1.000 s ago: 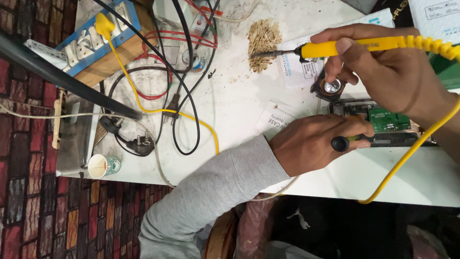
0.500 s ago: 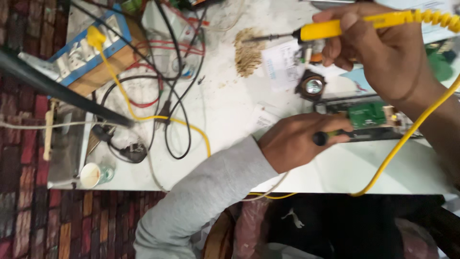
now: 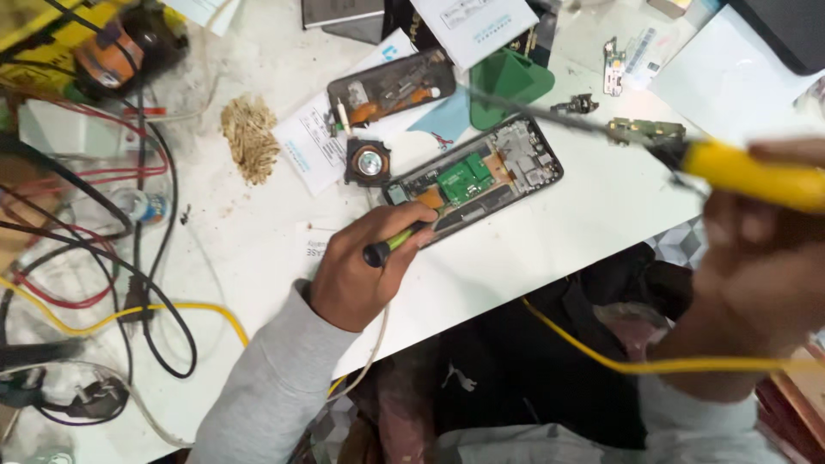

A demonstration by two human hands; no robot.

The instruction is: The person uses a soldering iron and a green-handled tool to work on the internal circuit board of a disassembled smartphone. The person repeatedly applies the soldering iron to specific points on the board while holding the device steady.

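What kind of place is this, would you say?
Probably a phone repair bench. An opened phone lies on the white table, the right hand holds a yellow soldering iron, and cables tangle at one side.

Hands: two, the left hand (image 3: pixel 361 275) and the right hand (image 3: pixel 756 275), blurred.
Opened phones: two, one phone (image 3: pixel 481 176) with a green board and a second phone (image 3: pixel 391 86) farther back.
Yellow-handled soldering irons: one (image 3: pixel 739 172).
Green-handled tools: one (image 3: pixel 400 242).
Small round parts in dark frames: one (image 3: pixel 368 162).
Green plastic pieces: one (image 3: pixel 509 82).
Brown fibre pads: one (image 3: pixel 250 136).
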